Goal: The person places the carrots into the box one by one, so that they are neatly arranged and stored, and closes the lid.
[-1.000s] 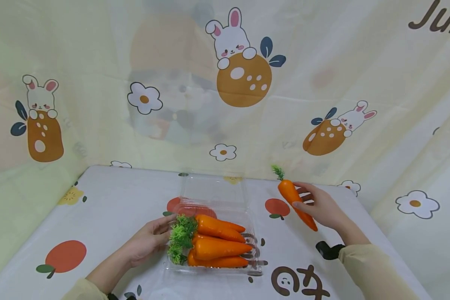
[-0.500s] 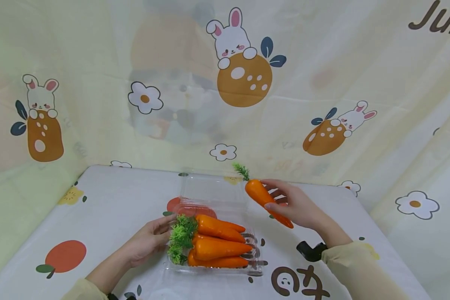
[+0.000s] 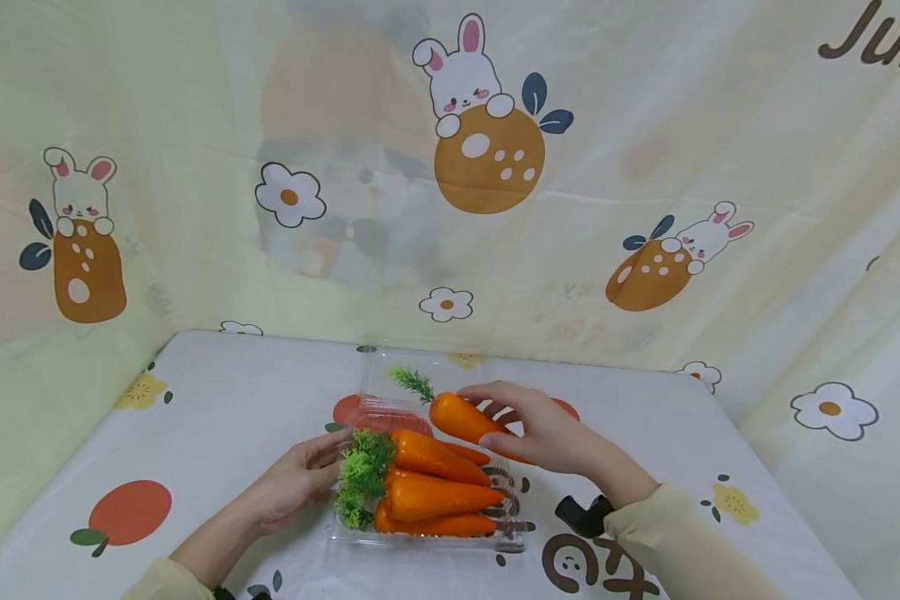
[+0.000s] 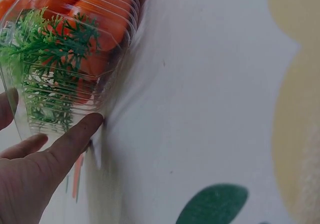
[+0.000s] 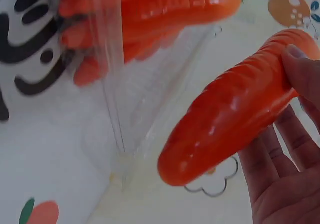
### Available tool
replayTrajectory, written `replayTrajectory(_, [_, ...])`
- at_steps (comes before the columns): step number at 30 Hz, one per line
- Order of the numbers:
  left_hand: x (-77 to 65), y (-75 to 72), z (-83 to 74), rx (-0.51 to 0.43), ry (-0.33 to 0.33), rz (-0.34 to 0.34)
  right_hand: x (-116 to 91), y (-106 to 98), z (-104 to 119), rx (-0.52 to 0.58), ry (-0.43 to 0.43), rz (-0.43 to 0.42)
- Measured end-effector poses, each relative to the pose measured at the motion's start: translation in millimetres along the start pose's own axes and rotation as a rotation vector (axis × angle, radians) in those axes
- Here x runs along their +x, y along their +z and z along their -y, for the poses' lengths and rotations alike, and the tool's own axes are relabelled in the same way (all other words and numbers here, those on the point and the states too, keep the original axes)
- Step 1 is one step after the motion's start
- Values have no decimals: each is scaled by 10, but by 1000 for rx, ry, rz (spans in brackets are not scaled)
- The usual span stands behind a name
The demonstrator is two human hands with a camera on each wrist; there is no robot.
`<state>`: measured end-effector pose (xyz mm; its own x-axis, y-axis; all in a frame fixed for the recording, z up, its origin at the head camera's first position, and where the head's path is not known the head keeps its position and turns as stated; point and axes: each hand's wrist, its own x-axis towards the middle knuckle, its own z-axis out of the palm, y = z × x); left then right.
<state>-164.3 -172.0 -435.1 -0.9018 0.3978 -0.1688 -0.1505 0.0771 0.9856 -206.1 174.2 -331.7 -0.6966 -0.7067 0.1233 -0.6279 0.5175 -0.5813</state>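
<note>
My right hand pinches an orange toy carrot between thumb and fingers, above the back right part of a clear plastic clamshell box. The carrot's green feathery top points left, toward the box's raised lid. Several more carrots lie in the box, with their leafy tops at its left end. Beside that end, my left hand touches the box's wall with its fingers extended. In the right wrist view the held carrot shows its tapered tip, apart from the box wall.
A white cloth printed with fruit and flowers covers the table. Behind it hangs a pale curtain with rabbit prints. Each wrist wears a black camera strap, such as the right one.
My right hand has carried the carrot leftward from the right side of the table to over the box. The left hand and the box have stayed in place.
</note>
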Motion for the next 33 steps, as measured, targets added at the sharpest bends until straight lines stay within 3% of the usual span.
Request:
replayTrajectory(11, [5,10,11,5,-6,8,90,247,51,52,11,138])
replayTrajectory(22, [3,25,-16,-31,24,44,121,360,42,51,41,179])
replayTrajectory(33, [3,15,-7,-34,36,40,190,404,69,22,10,197])
